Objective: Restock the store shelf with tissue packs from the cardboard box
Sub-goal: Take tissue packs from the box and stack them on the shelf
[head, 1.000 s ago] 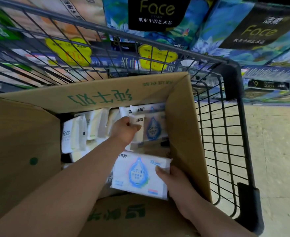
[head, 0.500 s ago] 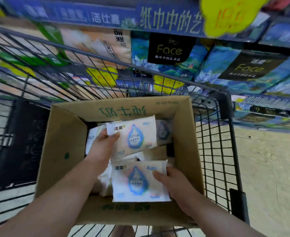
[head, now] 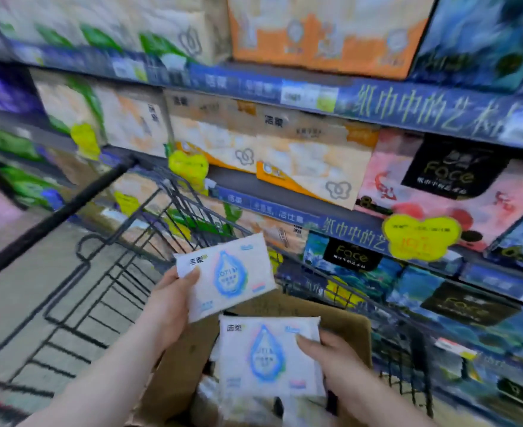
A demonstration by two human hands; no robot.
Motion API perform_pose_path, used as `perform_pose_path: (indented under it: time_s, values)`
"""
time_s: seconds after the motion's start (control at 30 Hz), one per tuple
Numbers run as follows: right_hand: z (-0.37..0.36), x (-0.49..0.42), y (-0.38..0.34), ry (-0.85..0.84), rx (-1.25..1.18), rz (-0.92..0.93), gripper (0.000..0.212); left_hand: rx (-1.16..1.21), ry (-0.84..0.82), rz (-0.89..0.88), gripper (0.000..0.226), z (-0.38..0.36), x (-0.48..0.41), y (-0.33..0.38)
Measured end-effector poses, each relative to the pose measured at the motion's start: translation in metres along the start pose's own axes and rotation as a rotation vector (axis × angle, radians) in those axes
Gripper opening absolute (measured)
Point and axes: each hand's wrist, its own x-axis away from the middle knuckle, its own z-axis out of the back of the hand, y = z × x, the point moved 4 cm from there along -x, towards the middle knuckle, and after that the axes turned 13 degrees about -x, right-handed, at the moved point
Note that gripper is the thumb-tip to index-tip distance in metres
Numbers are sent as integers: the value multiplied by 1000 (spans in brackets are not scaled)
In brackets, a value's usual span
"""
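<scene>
With the left hand gripping one tissue pack and the right hand another above the cardboard box (in the cart), carrying to the shelf seems underway; next, find a free slot.

The tissue pack in the left hand and the second pack in the right hand wear smooth plastic film with a soft sheen. Beneath both hands the cardboard box is matt brown card — dull, plain. Left of the left hand, the cart is black-coated metal wire.
</scene>
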Motion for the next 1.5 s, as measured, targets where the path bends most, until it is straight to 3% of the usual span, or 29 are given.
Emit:
perform_pose_path:
  time_s: [0.17, 0.57, 0.8, 1.13, 1.5]
  values:
    - [-51, 22, -64, -207, 60, 65, 17, 56, 107, -161, 19, 41, 40, 61]
    - [-221, 84, -108, -551, 294, 204, 19, 146, 354, -463, 21, 187, 162, 152]
    - [-340, 141, -75, -716, 297, 300, 22, 231, 463, -542, 21, 311, 224, 168]
    - [-544, 220, 18, -841, 321, 300, 16, 303, 608, -593, 14, 522, 305, 166]
    - [-696, 211, 49, -898, 426, 303, 17, 304, 682, -571, 17, 663, 282, 165]
